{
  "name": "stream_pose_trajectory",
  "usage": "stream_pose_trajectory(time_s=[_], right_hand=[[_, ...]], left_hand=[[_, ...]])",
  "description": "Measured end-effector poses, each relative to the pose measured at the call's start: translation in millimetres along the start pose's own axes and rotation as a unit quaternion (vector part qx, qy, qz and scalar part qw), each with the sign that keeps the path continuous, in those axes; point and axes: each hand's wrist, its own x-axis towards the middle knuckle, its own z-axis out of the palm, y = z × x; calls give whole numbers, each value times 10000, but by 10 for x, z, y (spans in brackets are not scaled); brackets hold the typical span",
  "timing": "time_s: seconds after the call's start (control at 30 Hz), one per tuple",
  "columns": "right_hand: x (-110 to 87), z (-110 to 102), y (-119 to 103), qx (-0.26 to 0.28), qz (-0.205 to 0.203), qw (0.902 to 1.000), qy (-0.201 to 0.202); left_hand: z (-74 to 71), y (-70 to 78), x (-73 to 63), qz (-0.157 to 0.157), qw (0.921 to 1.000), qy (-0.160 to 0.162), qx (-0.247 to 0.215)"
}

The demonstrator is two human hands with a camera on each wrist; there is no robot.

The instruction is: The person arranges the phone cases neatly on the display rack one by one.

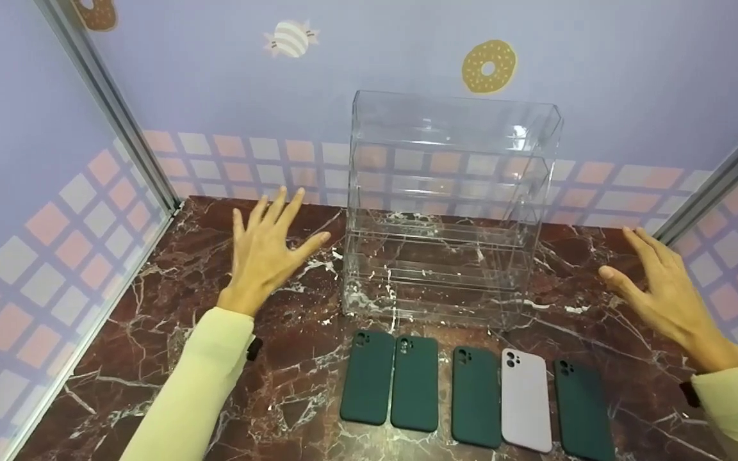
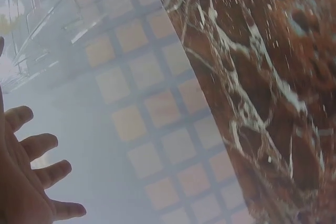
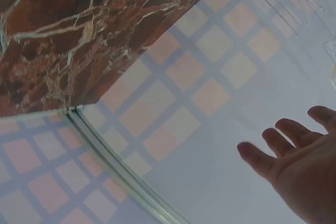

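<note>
A clear tiered acrylic display rack (image 1: pixel 436 240) stands upright against the back wall, its shelves bare. In front of it lie several dark green phone cases (image 1: pixel 367 378) and one pale lilac phone case (image 1: pixel 526 400), side by side in a row. My left hand (image 1: pixel 266 246) is spread above the marble surface, left of the rack and apart from it. To the rack's right my right hand (image 1: pixel 664 298) hovers with fingers extended, holding nothing. Both wrist views show outstretched fingers, the left hand (image 2: pixel 26 166) and the right hand (image 3: pixel 299 156), against the wall.
The reddish-brown marble tabletop (image 1: pixel 286 390) is bounded by lilac walls (image 1: pixel 215 83) with pink and white squares. Metal corner posts (image 1: pixel 116 102) rise at left and right. A dark band (image 1: pixel 254 349) sits at the left sleeve's cuff.
</note>
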Motion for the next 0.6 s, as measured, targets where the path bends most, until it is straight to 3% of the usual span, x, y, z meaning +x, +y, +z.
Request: stream_pose_trajectory(time_s=[0.2, 0.37, 0.47, 0.6], right_hand=[[-80, -47, 6, 440, 374, 9982, -160], [-164, -33, 70, 499, 697, 9957, -340], [-207, 5, 131, 541, 634, 9958, -366], [-255, 65, 235, 897, 511, 9941, -344]], left_hand=[[89, 71, 33, -15, 9976, 138, -671], [191, 131, 53, -199, 9910, 52, -1325], [249, 163, 60, -404, 9851, -13, -1672], [334, 197, 81, -379, 9766, 170, -2109]])
